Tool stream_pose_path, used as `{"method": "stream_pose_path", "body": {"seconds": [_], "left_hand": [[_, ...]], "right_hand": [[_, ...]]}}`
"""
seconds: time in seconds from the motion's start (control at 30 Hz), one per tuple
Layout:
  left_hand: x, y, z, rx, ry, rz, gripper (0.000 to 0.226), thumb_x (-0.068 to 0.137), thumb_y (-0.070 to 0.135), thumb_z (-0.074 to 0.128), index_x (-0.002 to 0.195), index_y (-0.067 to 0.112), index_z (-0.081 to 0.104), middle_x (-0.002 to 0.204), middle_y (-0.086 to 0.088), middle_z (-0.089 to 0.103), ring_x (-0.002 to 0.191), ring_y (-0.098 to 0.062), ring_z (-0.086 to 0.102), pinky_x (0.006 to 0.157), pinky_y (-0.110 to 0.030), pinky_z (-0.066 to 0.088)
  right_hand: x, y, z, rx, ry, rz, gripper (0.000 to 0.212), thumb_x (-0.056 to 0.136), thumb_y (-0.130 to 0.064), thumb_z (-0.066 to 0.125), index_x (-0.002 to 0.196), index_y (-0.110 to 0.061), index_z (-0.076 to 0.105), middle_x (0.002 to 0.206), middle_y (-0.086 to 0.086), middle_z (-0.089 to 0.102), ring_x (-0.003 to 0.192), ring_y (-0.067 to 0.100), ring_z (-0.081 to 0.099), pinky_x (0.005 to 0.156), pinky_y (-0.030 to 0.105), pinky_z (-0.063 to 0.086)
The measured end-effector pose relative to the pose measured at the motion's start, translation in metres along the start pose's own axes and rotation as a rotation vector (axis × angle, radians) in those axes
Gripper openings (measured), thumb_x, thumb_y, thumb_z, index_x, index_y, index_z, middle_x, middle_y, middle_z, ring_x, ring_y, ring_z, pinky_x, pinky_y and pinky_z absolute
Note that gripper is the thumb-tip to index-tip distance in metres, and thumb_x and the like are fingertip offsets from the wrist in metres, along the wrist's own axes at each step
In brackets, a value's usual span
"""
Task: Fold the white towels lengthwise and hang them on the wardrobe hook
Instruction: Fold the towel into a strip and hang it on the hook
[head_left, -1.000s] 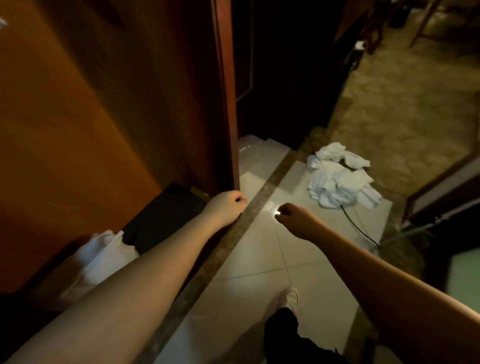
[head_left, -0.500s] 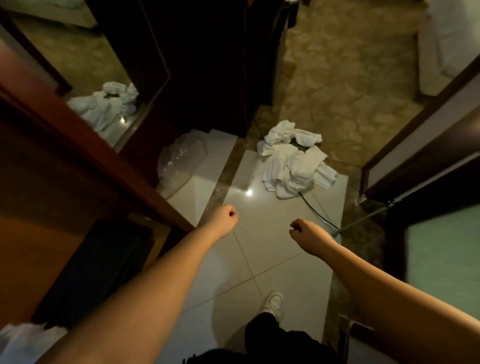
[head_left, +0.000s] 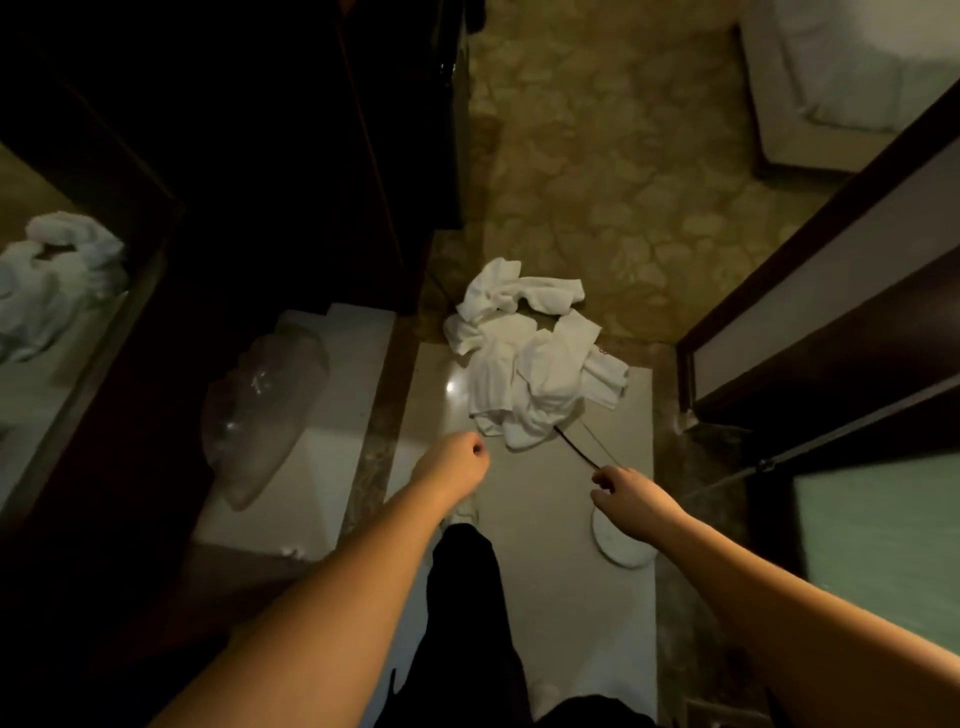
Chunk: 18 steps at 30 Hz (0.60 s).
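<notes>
A crumpled heap of white towels (head_left: 530, 358) lies on the floor ahead, half on the pale tiles, half on the patterned carpet. My left hand (head_left: 460, 462) is a closed fist, empty, just below and left of the heap. My right hand (head_left: 626, 493) hovers to the heap's lower right with fingers curled in, holding nothing; it is close to a thin black cord (head_left: 576, 448) that runs out from under the towels. The dark wooden wardrobe (head_left: 291, 156) stands at the left. No hook is visible.
A mirror (head_left: 57, 291) at far left reflects the towels. A clear plastic bag (head_left: 260, 415) lies on the tiles at left. A round white disc (head_left: 621, 545) sits under my right wrist. A dark door frame (head_left: 810, 291) stands right; my leg and shoe (head_left: 462, 519) are below.
The view has swung from the wardrobe door to the floor and closer to the towels. My left hand has left the door edge. Both hands have moved toward the heap.
</notes>
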<state>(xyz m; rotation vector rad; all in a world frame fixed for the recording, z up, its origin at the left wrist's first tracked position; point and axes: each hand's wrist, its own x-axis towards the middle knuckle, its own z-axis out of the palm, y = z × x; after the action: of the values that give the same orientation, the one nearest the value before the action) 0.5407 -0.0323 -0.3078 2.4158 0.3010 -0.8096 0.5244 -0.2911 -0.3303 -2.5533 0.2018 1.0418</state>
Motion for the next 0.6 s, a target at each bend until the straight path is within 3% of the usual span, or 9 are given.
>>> {"method": "stream_pose_path", "body": {"seconds": [0.17,0.27,0.33,0.43,0.6], "left_hand": [[0.125,0.003,-0.012,-0.048,-0.134,0.006,0.025,0.100,0.025,0.047,0.103,0.008,0.065,0.106,-0.014,0.066,0.097,-0.031,0.062,0.082,-0.037,0.049],[0.192,-0.004,-0.015,-0.043,-0.189,-0.010,0.022,0.098,0.026,0.049,0.096,0.010,0.065,0.099,-0.013,0.067,0.093,-0.031,0.063,0.075,-0.034,0.048],[0.235,-0.007,-0.014,-0.034,-0.216,-0.042,0.021,0.097,0.027,0.050,0.094,0.013,0.064,0.093,-0.010,0.067,0.086,-0.029,0.063,0.072,-0.032,0.047],[0.299,-0.012,-0.001,-0.037,-0.244,-0.068,0.019,0.097,0.026,0.049,0.093,0.015,0.063,0.092,-0.011,0.066,0.086,-0.029,0.063,0.080,-0.038,0.054],[0.398,-0.011,0.043,0.000,-0.262,-0.035,0.017,0.096,0.023,0.053,0.090,0.010,0.063,0.096,-0.015,0.067,0.088,-0.033,0.063,0.081,-0.040,0.054]], "right_hand": [[0.100,-0.023,-0.015,0.084,-0.072,0.148,0.042,0.098,-0.034,0.055,0.136,-0.018,0.057,0.136,0.004,0.060,0.118,0.022,0.059,0.088,0.028,0.043],[0.159,-0.037,-0.023,0.147,-0.097,0.206,0.042,0.099,-0.033,0.054,0.137,-0.016,0.057,0.137,0.005,0.060,0.119,0.023,0.058,0.090,0.027,0.042],[0.196,-0.043,-0.028,0.203,-0.096,0.233,0.039,0.099,-0.031,0.054,0.134,-0.016,0.058,0.132,0.006,0.062,0.110,0.022,0.059,0.083,0.025,0.039],[0.254,-0.040,-0.030,0.282,-0.080,0.272,0.033,0.099,-0.028,0.054,0.128,-0.013,0.060,0.122,0.010,0.065,0.094,0.020,0.057,0.078,0.027,0.039],[0.353,-0.009,-0.018,0.320,-0.066,0.297,0.030,0.100,-0.030,0.055,0.120,-0.008,0.062,0.115,0.012,0.066,0.099,0.027,0.059,0.077,0.028,0.037]]}}
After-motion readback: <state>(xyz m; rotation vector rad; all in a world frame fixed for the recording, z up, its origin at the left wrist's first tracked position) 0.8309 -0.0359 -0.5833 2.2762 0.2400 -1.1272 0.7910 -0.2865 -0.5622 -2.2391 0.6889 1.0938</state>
